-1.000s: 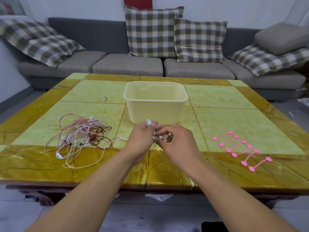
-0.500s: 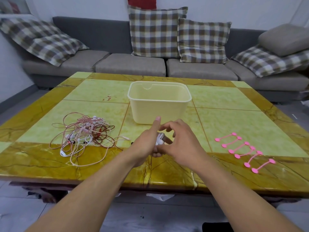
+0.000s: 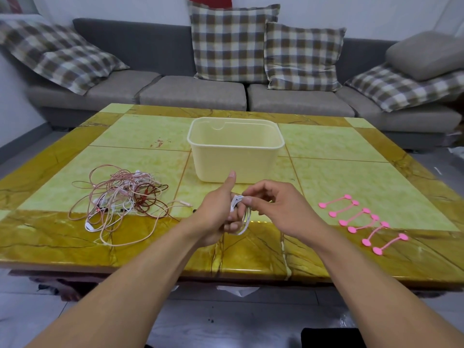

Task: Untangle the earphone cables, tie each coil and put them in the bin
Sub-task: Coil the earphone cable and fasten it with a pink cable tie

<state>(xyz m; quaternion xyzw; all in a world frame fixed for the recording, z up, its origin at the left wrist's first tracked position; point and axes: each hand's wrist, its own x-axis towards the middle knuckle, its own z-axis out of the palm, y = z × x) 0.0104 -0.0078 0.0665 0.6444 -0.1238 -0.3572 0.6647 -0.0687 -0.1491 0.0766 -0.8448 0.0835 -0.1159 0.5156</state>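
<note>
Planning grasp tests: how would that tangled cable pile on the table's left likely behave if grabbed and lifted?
The tangled cable pile is probably floppy: thin strands sprawl in loose loops on the table. It likely lifts as one snagged clump, since the pink, white and dark red strands interlace. It looks light, so trailing loops may drag.

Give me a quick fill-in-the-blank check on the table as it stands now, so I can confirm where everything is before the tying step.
1. The white earphone coil is wound round the fingers of the ____ hand.
2. The cream bin holds ____ coils so far.
3. The pink cable ties number ____.
4. The tangled cable pile lies to the ____ of the bin.

Missing words: left; no; six; left
</note>
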